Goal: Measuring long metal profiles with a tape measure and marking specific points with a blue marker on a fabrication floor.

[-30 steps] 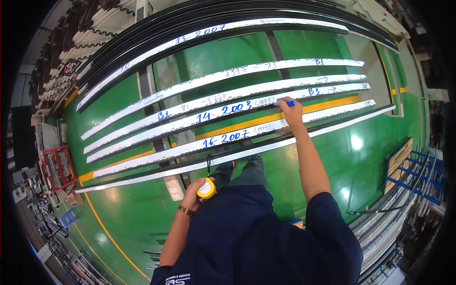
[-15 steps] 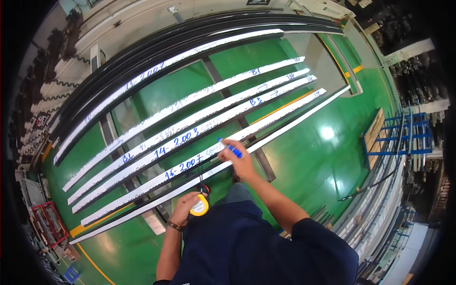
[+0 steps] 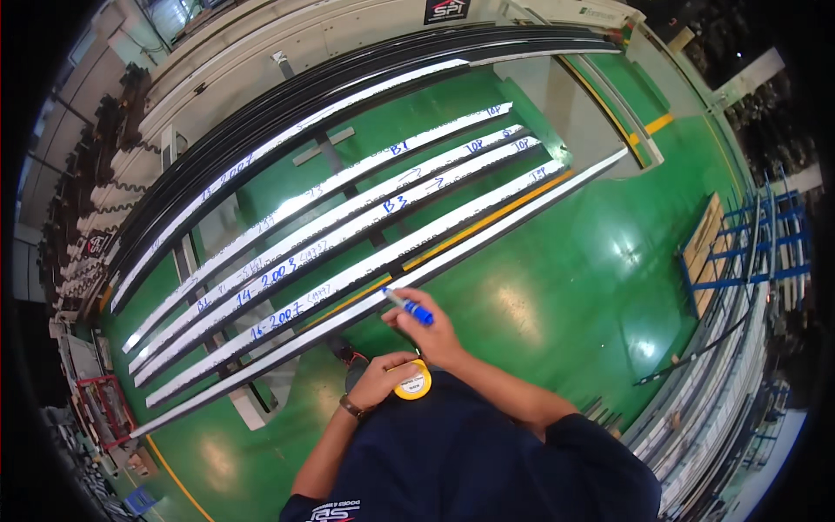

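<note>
My right hand grips a blue marker, its tip at the nearest long white-faced profile; I cannot tell whether it touches. Close to my body, my left hand is wrapped round a yellow tape measure. No drawn-out blade can be made out on it. Just beyond the nearest profile lies another white-faced profile with blue handwriting. Farther off, several similar profiles, such as a written-on one, rest roughly parallel across dark supports.
A bundle of black profiles runs along the far side, before a long beige machine. On the right stand a blue rack and stacked long bars. A red frame sits at left on the green floor.
My right hand with the marker has moved from the second profile to the nearest one. My left hand, holding the tape measure, has shifted right toward it. The whole view has shifted.
</note>
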Motion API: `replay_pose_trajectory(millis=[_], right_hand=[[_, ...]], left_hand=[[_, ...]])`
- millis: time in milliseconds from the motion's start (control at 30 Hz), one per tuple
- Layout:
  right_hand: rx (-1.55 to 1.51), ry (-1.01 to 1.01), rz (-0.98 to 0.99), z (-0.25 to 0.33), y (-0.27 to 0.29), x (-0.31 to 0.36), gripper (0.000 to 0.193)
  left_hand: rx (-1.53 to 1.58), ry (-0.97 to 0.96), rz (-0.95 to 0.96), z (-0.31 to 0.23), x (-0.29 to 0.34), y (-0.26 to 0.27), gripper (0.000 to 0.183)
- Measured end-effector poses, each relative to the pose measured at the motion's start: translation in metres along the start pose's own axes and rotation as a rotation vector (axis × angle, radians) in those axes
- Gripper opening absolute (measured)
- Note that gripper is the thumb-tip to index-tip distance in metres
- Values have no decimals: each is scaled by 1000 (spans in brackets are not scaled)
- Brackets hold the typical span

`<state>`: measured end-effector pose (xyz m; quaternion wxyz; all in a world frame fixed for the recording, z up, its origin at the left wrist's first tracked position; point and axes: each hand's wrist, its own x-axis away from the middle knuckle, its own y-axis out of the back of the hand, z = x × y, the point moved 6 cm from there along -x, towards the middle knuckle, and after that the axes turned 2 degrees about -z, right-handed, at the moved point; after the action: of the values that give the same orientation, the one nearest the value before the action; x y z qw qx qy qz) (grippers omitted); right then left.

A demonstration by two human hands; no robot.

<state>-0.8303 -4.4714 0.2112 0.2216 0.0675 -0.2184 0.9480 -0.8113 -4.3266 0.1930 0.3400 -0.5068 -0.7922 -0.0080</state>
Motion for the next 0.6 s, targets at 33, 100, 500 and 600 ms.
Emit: replay_pose_trajectory(millis=[33, 100, 500, 600], right_hand=[[-20, 44, -21, 16, 11, 5, 42], [-85, 70, -3, 34, 27, 13, 42], [-219, -109, 41, 7, -12, 52, 38], [-225, -130, 56, 3, -45, 50, 34]], left_hand=[[-39, -24, 50, -6, -6, -15, 38], [-121, -59, 74, -21, -14, -32, 36], [-317, -193, -131, -52, 39, -36, 45], [-248, -182, -196, -53, 65, -15, 49]])
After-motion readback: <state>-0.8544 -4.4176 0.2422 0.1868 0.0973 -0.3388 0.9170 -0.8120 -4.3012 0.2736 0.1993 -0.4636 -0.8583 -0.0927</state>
